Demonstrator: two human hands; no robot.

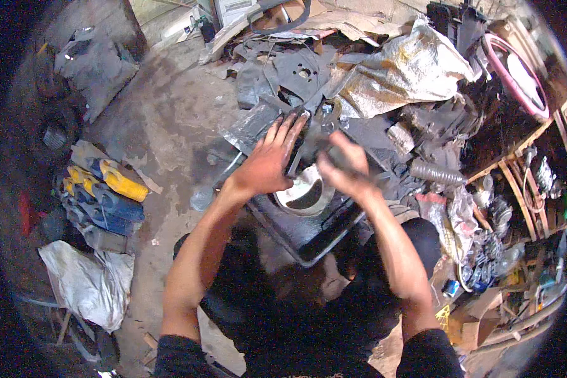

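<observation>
My left hand (268, 160) lies with its fingers stretched out over a dark, flat piece, its thumb by a white round part (290, 198) with a dark opening. Close by on the right, my right hand (346, 165) is smeared by motion. A dark blurred shape is beside its fingers, and I cannot make out whether the hand holds it. Under both hands is a black, square-cornered panel (308, 251) with a raised rim, tilted so that one corner points at me. The white part sits in the middle of this panel, partly covered by my hands.
Dark flat scraps (299, 69) and a dirty silvery sack (403, 72) lie beyond the panel. On the left are yellow-and-blue objects (123, 179) and a white sack (94, 283). Clutter on the right includes a ribbed tube (438, 171), a pink ring (507, 69) and a cardboard box (475, 321).
</observation>
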